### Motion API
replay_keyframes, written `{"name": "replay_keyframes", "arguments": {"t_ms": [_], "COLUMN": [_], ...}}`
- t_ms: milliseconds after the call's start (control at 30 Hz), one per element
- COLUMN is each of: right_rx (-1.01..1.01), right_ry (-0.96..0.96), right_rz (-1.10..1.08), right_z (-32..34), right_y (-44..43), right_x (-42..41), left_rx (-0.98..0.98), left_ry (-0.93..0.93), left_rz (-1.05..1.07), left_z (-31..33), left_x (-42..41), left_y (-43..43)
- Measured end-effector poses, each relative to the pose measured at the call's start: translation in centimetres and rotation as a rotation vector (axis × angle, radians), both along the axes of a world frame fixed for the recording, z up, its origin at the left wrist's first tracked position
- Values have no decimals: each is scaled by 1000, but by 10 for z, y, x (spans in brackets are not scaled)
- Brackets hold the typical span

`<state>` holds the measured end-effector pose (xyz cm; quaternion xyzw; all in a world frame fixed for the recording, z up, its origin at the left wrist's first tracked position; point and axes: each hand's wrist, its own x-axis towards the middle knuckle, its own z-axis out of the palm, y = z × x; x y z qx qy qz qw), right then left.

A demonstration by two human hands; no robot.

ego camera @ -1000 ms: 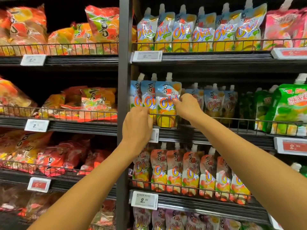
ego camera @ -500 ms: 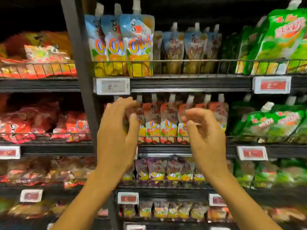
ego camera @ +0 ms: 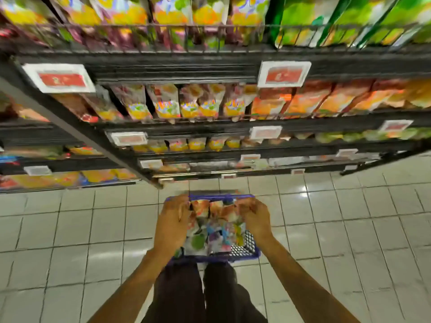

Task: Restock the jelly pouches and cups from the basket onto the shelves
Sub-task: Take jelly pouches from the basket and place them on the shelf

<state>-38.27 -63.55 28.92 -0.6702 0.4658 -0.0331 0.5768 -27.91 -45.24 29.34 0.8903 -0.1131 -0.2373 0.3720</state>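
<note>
- Your left hand (ego camera: 173, 222) was over the left side of the basket (ego camera: 245, 254), with the back of the hand up and the fingers bent down against the orange packs (ego camera: 201, 207) at the far end.
- Your right hand (ego camera: 256, 219) was over the right side, its fingers curled onto the same row of orange packs.
- Blur hid the fingertips, so I cannot tell whether either of the hands gripped a pack or only touched it.
- The basket was blue with a mesh wall. It sat on the floor (ego camera: 93, 229) just beyond your legs (ego camera: 179, 294), near the foot of the shelves (ego camera: 177, 71).
- Nearer to you in the basket lay a mixed heap (ego camera: 217, 236) of green, blue and pink packs; I could not tell pouches from cups there.
- On the shelves, a row of pouches (ego camera: 166, 101) stood behind the wire rail at the middle, with orange bags (ego camera: 307, 101) to their right.
- Green pouches (ego camera: 326, 19) filled the top shelf at the right, and yellow-and-orange ones (ego camera: 172, 12) stood to their left.
- Red price tags (ego camera: 283, 73) hung on the shelf edges.
</note>
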Motion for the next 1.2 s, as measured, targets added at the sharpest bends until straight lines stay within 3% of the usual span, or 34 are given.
{"name": "replay_keyframes", "arguments": {"t_ms": [267,400,533,733,833,933,1000,1100,1200], "right_rx": [97,165,112,-80,-116,-314,-399,-362,-180], "right_ry": [442,504,569,628,656,666,690,719,514], "right_rz": [76,114,227,487,672,887,918,928,837], "right_z": [-194,-278,-354,-445,-481,-507,-517,-511,-475], "right_y": [5,6,6,-10,-21,-21,-22,-28,-28], "right_x": [-46,-71,-83,-71,-58,-51,-50,-55,-73], "left_rx": [257,306,291,185,239,281,272,205,57], "left_ry": [235,308,449,839,803,736,713,665,518], "left_rz": [-70,-105,-185,250,601,798,763,594,364], "left_z": [-171,-258,-337,-432,-463,-478,-483,-468,-427], "left_x": [-47,-67,-77,-79,-76,-77,-79,-88,-92], "left_y": [11,8,-2,-31,-48,-54,-57,-57,-53]}}
